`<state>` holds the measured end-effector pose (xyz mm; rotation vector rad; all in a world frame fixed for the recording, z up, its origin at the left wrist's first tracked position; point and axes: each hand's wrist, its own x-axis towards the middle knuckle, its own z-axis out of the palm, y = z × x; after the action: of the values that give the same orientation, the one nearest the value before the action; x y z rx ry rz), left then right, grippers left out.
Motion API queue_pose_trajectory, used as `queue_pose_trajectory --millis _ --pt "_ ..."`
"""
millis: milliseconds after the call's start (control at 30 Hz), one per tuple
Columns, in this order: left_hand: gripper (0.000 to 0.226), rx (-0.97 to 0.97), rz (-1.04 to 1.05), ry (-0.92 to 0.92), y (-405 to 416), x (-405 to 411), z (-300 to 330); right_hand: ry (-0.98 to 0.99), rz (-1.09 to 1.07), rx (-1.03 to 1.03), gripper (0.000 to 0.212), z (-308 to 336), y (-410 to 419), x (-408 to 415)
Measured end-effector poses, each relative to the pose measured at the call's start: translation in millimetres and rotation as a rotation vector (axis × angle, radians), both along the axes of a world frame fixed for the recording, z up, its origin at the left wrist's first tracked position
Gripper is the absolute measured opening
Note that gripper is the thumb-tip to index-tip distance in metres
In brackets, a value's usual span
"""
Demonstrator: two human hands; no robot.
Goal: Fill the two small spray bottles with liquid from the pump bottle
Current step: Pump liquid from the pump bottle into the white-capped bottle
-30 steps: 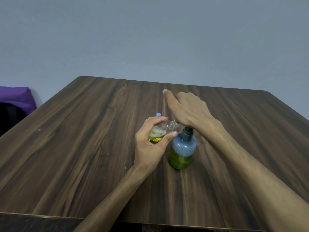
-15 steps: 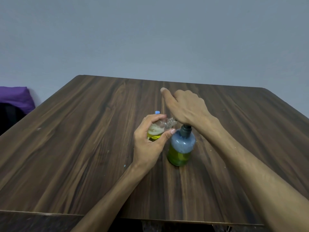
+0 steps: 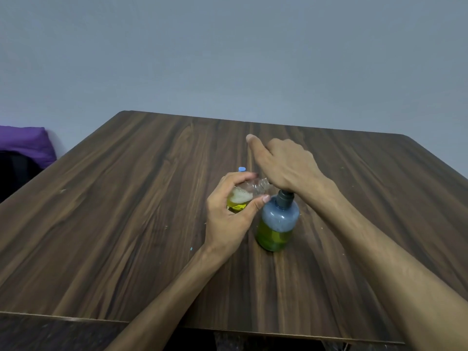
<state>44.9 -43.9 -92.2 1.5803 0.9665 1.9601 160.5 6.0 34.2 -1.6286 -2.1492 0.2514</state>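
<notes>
A blue-grey pump bottle (image 3: 277, 221) with green liquid in its lower half stands mid-table. My right hand (image 3: 283, 165) lies over its pump head, palm pressing down, index finger stretched forward; the pump head is hidden beneath it. My left hand (image 3: 228, 219) grips a small clear spray bottle (image 3: 244, 197), tilted with its open threaded neck toward the pump spout. Yellow-green liquid and white foam sit inside it. A small blue cap (image 3: 242, 169) peeks out just behind my left fingers; what it belongs to is hidden.
The dark wood-grain table (image 3: 126, 224) fills the view, its near edge at the bottom. A purple cushion (image 3: 25, 143) on a dark object sits off the table's left side against a plain grey wall.
The hands and both bottles hold nearly the same pose across the frames. The view has shifted slightly; nothing was picked up or released.
</notes>
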Motion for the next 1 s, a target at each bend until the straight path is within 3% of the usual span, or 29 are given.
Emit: queue_pose_trajectory --millis 867,1000 --pt "0.040 0.003 0.007 -0.004 0.2 -2.2 0.8 0.053 -0.008 0.016 0.067 2.2 2.0 1.8" --pt "0.039 -0.007 -0.001 0.005 1.0 -1.2 -1.6 -0.014 -0.003 -0.033 0.068 -1.5 1.2 -0.1"
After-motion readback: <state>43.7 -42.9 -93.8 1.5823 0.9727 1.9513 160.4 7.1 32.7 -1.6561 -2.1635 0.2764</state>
